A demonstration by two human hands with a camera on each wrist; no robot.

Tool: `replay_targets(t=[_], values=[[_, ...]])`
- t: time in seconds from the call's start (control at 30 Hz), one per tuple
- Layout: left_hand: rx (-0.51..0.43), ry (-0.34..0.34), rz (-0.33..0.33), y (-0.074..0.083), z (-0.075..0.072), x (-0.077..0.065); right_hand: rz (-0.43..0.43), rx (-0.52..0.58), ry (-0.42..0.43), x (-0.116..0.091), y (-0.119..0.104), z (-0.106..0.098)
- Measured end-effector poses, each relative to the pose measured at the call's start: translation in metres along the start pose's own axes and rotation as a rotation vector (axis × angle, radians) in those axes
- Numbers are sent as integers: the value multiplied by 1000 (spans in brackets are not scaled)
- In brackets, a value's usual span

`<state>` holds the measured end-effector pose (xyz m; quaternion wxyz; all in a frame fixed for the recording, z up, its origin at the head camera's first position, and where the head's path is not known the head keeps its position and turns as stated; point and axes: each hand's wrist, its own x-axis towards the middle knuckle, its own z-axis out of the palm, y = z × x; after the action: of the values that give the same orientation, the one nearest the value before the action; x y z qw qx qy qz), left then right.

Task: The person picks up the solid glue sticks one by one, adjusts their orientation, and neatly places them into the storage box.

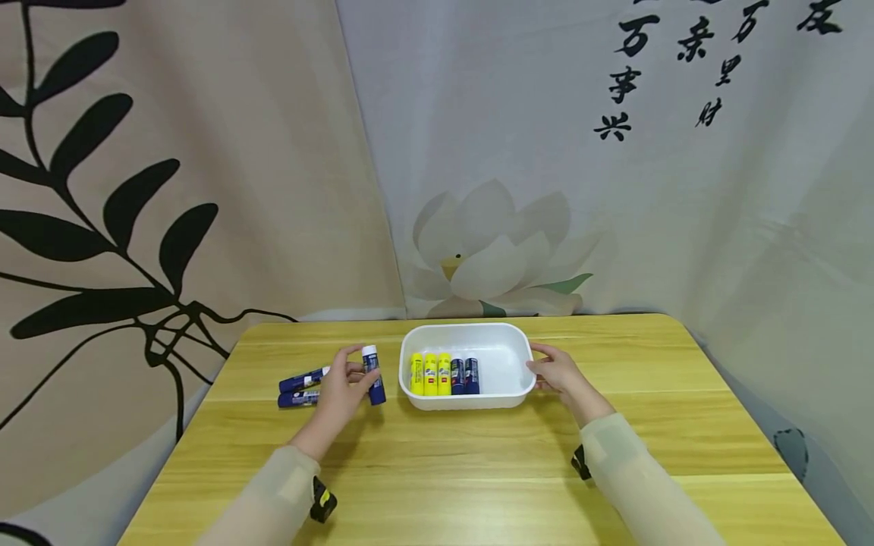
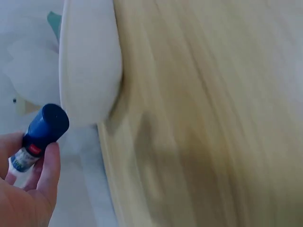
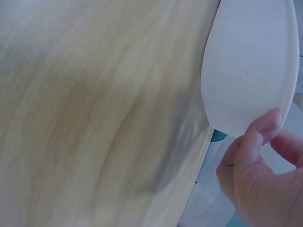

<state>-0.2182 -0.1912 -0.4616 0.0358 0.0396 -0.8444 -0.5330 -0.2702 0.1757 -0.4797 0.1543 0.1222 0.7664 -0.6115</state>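
Note:
My left hand (image 1: 341, 385) pinches a dark blue glue stick (image 1: 373, 383) with a white end between thumb and fingers, nearly upright, just left of the white plastic tray (image 1: 471, 404). In the left wrist view the dark blue end of that glue stick (image 2: 46, 124) points toward the camera. At the tray's right end, my right hand (image 1: 558, 371) grips the rim, thumb and fingers about the edge in the right wrist view. Inside the tray, three yellow glue sticks (image 1: 431, 374) and two dark blue ones (image 1: 465, 376) stand in a row along its left part.
Two more blue glue sticks (image 1: 297, 399) lie on the wooden table (image 1: 451, 478) behind and left of my left hand, partly covered by it. A printed cloth (image 1: 287, 152) hangs behind the table's far edge.

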Motion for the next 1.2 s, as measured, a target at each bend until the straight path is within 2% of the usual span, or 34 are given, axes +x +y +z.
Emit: replay_targets(t=[0.13, 0.3, 0.5, 0.67, 0.87, 1.03, 1.2], values=[[-15, 48, 81, 13, 19, 5, 5, 2, 4, 0, 0, -1], [-16, 97, 174, 26, 50, 11, 9, 1, 9, 1, 2, -1], [-50, 104, 222, 40, 91, 12, -4, 9, 12, 2, 4, -2], [-35, 72, 220, 46, 120, 11, -6, 11, 11, 2, 4, -1], [20, -20, 180, 59, 145, 13, 0, 5, 19, 2, 2, -1], [118, -78, 155, 66, 163, 16, -2, 11, 16, 0, 2, -2], [217, -93, 125, 65, 179, 20, 4, 23, 6, 0, 2, -2]])
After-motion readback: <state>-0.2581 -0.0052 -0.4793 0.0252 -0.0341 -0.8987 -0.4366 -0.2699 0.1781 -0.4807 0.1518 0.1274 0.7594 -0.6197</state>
